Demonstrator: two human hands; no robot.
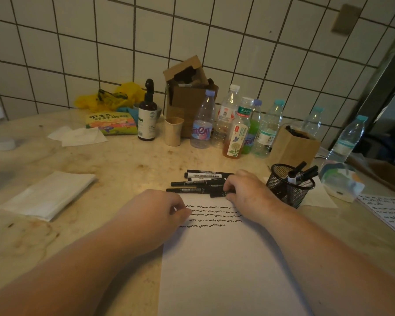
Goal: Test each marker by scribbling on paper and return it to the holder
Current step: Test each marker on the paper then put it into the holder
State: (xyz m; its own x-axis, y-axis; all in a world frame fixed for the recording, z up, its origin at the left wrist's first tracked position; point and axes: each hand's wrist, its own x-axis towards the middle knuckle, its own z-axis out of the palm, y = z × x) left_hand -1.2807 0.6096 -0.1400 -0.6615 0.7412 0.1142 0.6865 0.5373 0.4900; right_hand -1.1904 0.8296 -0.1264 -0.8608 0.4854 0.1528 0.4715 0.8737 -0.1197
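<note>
Right hand (pixel 246 190) down over the near end of a loose row of markers (pixel 198 183), fingers curled onto a black marker (pixel 218 194) at the top edge of the paper (pixel 214 258); whether actually lifting or only touching that marker, cannot tell. Left hand (pixel 160 208) resting on the paper's upper left corner, fingers curled under with thumb and forefinger drawn together, no object visible in them.

Several rows of black scribbles (pixel 211 215) between the two hands, across the top of the sheet. Row of markers lying flat just beyond the paper's far edge, long axes running left to right, roughly parallel to that edge, right-hand ends hidden under the right hand. Some barrels black, two with white labels.

Black mesh holder (pixel 290 185) just right of the right hand, upright on the surface (pixel 123 165), a few markers standing inside, leaning with tops pointing up and to the right. Wrist close beside the holder's rim.

Farther out: a brown paper bag (pixel 293 147) behind the holder, a cluster of plastic bottles (pixel 237 124) along the tiled wall, a cardboard box (pixel 187 94), a dark pump bottle (pixel 147 115), a small cup (pixel 173 131), a snack packet (pixel 111 124). Folded white tissue (pixel 48 195) well left of the left hand. Another scribbled sheet (pixel 390 213) at the far right edge.
</note>
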